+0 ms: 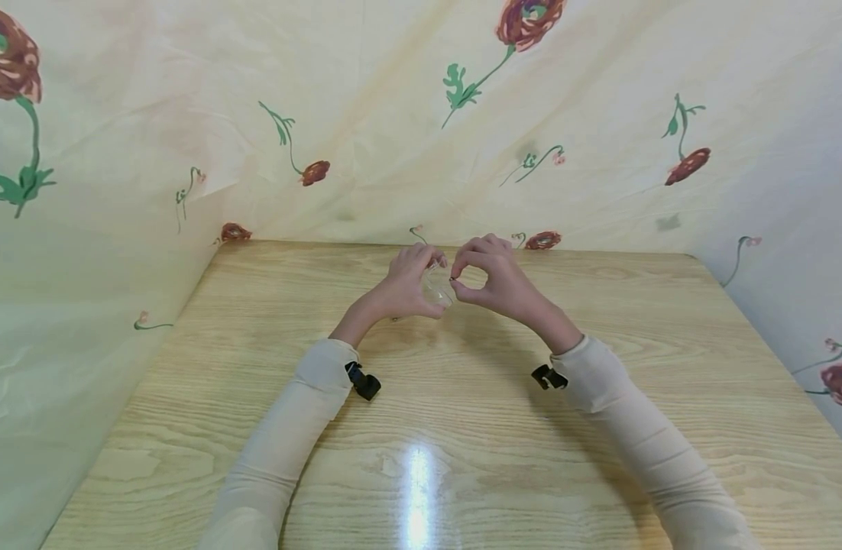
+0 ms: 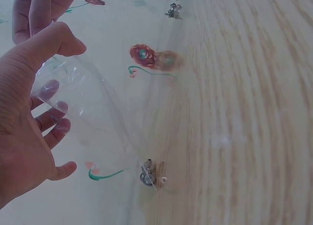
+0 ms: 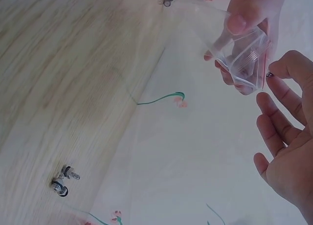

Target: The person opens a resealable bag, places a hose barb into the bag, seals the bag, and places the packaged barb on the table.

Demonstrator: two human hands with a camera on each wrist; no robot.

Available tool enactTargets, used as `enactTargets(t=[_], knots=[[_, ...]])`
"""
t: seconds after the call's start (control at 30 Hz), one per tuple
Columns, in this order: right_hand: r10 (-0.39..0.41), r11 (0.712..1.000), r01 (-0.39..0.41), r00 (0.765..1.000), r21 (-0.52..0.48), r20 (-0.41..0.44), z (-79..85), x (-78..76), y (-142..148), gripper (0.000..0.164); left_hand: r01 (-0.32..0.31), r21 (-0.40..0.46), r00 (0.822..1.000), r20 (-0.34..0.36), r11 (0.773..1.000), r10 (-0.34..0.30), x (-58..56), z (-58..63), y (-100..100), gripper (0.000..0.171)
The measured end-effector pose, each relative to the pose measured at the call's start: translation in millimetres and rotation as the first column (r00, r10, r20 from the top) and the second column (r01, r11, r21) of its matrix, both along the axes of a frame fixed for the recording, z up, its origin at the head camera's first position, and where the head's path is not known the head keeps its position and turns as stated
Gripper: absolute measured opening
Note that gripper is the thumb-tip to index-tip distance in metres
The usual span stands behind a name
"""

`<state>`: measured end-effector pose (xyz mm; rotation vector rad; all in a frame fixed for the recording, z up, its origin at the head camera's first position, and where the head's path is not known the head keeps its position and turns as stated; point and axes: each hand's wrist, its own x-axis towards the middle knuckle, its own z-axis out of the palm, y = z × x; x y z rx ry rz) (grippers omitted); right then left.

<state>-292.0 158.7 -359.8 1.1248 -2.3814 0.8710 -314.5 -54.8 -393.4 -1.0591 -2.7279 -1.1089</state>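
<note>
The pale wooden table (image 1: 462,428) is viewed from above and behind by the head camera, facing forward. Close views along the tabletop toward the floral cloth backdrop (image 2: 112,34) are given by both wrist cameras; the small clear plastic bag (image 3: 242,58) is shared by all.

Long cream sleeves (image 1: 283,435) cover both arms, a black clip (image 1: 363,380) at each wrist.

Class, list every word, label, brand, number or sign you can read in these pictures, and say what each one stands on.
None: no view shows any writing.
Clear bag: no print can be seen on it.
Cloth: only printed flowers.
Table: bare wood grain.
Small metal parts: no marks can be made out.
</note>
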Motion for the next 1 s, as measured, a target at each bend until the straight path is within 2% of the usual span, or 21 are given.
enactTargets(t=[1.0], knots=[[-0.006,1.0,0.005,1.0,0.018,0.009,-1.8,2.2,2.6,0.011,0.012,-0.004,1.0,-0.012,1.0,-0.012,0.2,-0.8,-0.3,0.067]])
